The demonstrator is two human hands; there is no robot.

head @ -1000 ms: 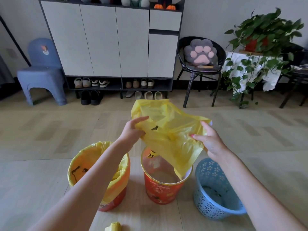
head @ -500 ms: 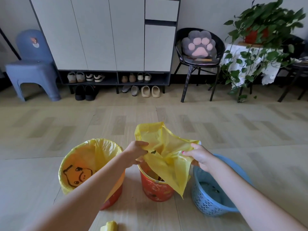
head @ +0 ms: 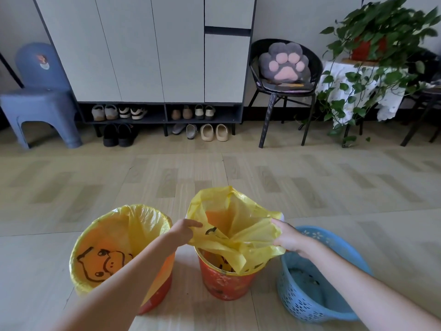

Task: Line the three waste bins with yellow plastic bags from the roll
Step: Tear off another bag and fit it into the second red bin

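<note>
Both hands pinch a yellow bag open over the middle orange bin: left hand on its left edge, right hand on its right. The left bin is lined; the blue bin is bare.

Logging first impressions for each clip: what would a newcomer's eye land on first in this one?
The bright yellow bag at centre, held open by the left hand and right hand over the red middle bin. Next, the left bin, already lined in yellow with a cartoon face showing, and the unlined blue basket on the right. Further back, a paw-shaped cushion on a black chair stands out.
</note>
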